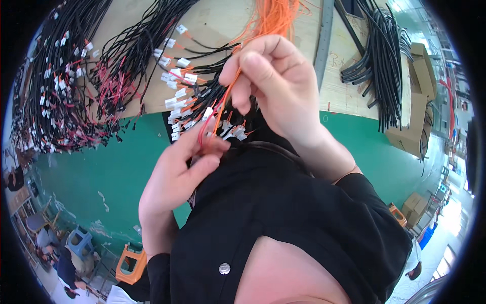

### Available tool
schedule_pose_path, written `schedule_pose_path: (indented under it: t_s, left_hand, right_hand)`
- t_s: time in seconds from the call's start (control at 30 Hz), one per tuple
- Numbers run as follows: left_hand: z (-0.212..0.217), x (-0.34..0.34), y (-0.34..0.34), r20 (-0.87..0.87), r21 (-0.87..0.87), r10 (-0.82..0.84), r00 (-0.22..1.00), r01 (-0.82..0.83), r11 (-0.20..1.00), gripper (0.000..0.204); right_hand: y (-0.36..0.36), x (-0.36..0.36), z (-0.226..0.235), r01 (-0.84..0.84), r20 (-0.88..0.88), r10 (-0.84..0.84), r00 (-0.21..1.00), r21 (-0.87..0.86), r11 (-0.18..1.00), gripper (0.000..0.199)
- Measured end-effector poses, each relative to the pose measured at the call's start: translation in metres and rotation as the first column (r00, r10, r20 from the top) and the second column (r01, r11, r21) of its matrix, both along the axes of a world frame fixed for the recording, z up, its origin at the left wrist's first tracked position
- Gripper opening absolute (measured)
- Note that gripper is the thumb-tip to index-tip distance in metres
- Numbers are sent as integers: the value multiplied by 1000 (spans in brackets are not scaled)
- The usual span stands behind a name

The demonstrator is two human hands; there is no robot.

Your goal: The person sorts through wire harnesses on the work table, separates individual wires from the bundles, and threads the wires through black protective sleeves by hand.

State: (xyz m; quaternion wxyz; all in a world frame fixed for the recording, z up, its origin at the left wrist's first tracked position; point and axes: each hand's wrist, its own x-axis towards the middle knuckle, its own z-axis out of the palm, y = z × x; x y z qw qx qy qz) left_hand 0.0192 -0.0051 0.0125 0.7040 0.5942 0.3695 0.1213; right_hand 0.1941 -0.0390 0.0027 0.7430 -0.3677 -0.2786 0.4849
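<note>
My right hand is raised over the table's near edge, thumb and forefinger pinched on a thin orange wire. That wire slants down to my left hand, whose fingers are curled round red and orange wires. A small white connector sits just above the left fingertips. Behind both hands lies a bunch of black cables ending in white plug connectors, several hanging over the edge. Loose orange wires spread out beyond my right hand.
Heaps of black cables with white connectors and red ends cover the table's left. A metal ruler lies right of the orange wires, then black tubes. Cardboard boxes stand at the right. An orange stool is at lower left.
</note>
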Motion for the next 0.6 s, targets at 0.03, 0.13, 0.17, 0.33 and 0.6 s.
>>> schedule_pose_path:
  t_s: [0.03,0.13,0.17,0.33,0.6]
  left_hand:
    - [6,9,-4,107,-42,103,989,-99,994,18]
    - [6,23,2,241,-68,195,951,-184,981,19]
    - [6,25,3,295,-65,202,934,-191,979,19]
    - [9,30,2,255,4,267,930,-277,961,15]
    - [16,37,4,300,-192,333,894,-285,939,14]
  right_hand:
    - [-1,-6,1,-30,5,30,1000,19,999,7]
    - [-4,-15,-1,-25,161,22,987,20,999,14]
    - [-5,-15,2,-34,160,30,987,22,999,14]
    - [-5,-7,-1,-12,628,-63,776,114,993,26]
    - [-3,-2,-3,0,755,-204,624,261,965,22]
